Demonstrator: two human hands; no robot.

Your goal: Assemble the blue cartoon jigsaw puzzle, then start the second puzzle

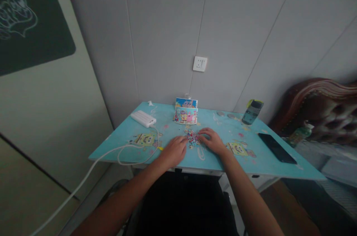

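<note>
A small heap of tiny multicoloured pieces [192, 138], too small to make out singly, lies on the light-blue tabletop [170, 120]. At its left edge rests my left hand [175, 149], fingers reaching toward the pieces and nothing visible held in them. From the right, my right hand [212, 141] reaches to the heap, with thumb and fingers apart around its side. Just behind the heap stands a cartoon-printed card holder or box [185, 115], with a blue picture card [181, 101] rising at its back.
A white power strip or power bank [143, 118] with a white cable [92, 174] lies at the left. On the right are a dark bottle [252, 112] and a black phone or tablet [276, 148]. A wall socket [200, 64] sits above the table.
</note>
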